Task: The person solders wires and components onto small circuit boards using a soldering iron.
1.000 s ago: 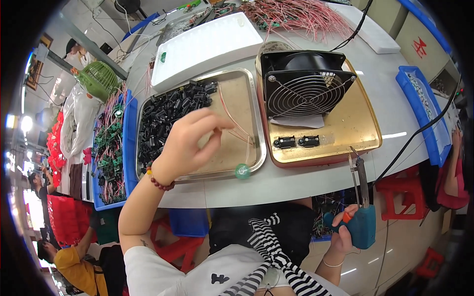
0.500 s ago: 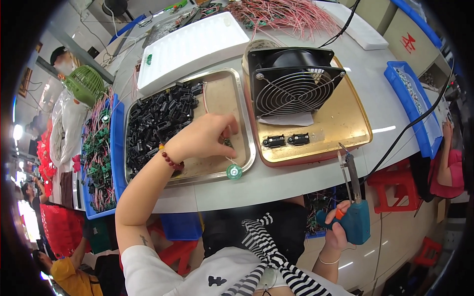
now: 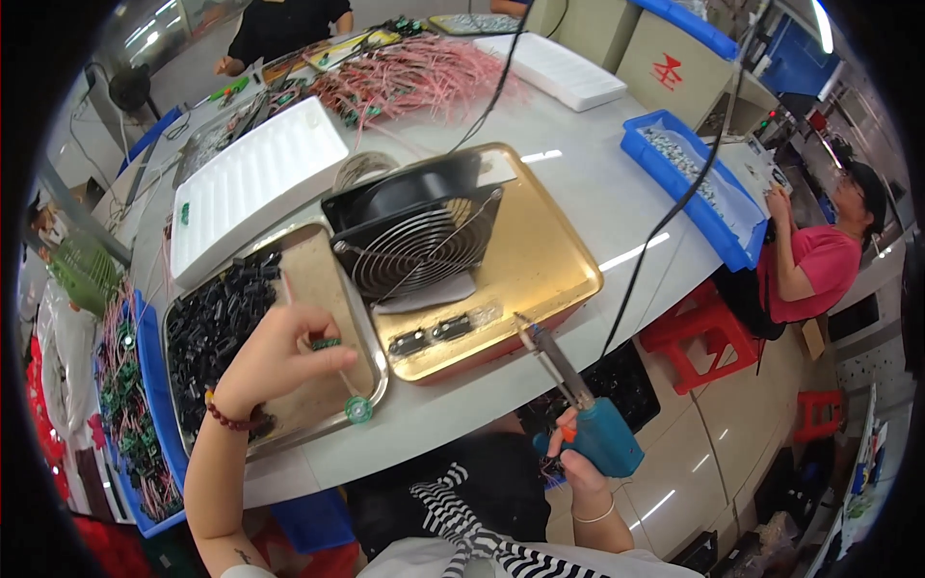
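Note:
My left hand (image 3: pixel 284 356) is closed in a pinch over the metal tray (image 3: pixel 376 352), holding a small green circuit board (image 3: pixel 326 344) partly hidden by the fingers. From it a round green disc (image 3: pixel 358 409) hangs by a thin wire at the tray's front edge. Black plastic housings (image 3: pixel 217 323) are heaped in the tray beside this hand. My right hand (image 3: pixel 581 472) grips a teal soldering gun (image 3: pixel 609 438), its tip near the front edge of the golden tray (image 3: pixel 544 246). Two black housings (image 3: pixel 449 328) lie side by side near that edge.
A black fan with a wire guard (image 3: pixel 424 246) stands on the golden tray. White foam trays (image 3: pixel 260 183), pink wires (image 3: pixel 414 87) and a blue bin of small parts (image 3: pixel 694 173) surround it. A black cable (image 3: pixel 655 231) crosses the right side. A person in pink (image 3: pixel 809 260) sits there.
The view has turned to the right, so the table and trays appear farther left and a co-worker shows at right. Both hands keep their holds, with little change relative to the trays.

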A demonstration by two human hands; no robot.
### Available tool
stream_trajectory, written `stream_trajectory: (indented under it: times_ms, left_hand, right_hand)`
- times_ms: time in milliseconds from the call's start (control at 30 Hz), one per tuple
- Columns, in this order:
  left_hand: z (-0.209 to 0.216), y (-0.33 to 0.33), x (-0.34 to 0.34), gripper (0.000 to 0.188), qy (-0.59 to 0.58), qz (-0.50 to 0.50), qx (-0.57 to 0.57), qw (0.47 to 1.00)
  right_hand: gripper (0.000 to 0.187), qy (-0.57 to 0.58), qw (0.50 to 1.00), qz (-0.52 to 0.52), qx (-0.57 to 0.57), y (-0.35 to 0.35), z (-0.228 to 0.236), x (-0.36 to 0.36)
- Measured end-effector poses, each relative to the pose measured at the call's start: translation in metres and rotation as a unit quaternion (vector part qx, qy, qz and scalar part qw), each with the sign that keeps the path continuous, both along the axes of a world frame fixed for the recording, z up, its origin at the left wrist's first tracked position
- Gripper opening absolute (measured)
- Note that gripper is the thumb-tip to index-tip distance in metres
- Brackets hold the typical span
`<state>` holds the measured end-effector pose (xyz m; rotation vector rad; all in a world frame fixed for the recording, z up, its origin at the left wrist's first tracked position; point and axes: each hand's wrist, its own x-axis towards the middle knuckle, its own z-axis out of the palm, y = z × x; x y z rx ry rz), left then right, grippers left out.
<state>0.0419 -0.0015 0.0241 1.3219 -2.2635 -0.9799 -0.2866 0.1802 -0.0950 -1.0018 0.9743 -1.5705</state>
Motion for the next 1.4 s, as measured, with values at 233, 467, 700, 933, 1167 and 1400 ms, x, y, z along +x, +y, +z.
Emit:
stream_trajectory:
  times_ms: [233, 467, 700, 933, 1167, 1400]
  left_hand:
    - [-0.009, 0.006, -0.018, 0.020, 0.315, -0.099, 0.215, 0.919]
    - [-0.020, 0.008, -0.025, 0.019, 0.379, -0.102, 0.270, 0.879]
    - [-0.026, 0.021, -0.041, 0.015, 0.326, 0.019, 0.159, 0.932]
    - [-0.030, 0.021, -0.037, 0.009, 0.346, 0.022, 0.163, 0.924]
    - [-0.025, 0.020, -0.034, 0.009, 0.301, 0.021, 0.189, 0.934]
    - [-0.027, 0.020, -0.034, 0.008, 0.309, 0.033, 0.187, 0.932]
  right_hand:
    - [0.051, 0.012, 0.999, -0.025, -0.021, -0.006, 0.010, 0.001]
    - [0.047, 0.014, 0.999, -0.044, -0.019, -0.008, 0.019, 0.010]
    - [0.047, 0.037, 0.998, -0.054, -0.006, -0.012, 0.030, 0.022]
    - [0.048, 0.072, 0.997, -0.034, -0.024, -0.020, 0.033, 0.028]
    - [0.049, 0.083, 0.996, -0.037, -0.011, -0.021, 0.036, 0.033]
    - [0.047, 0.085, 0.995, -0.051, -0.005, -0.021, 0.041, 0.037]
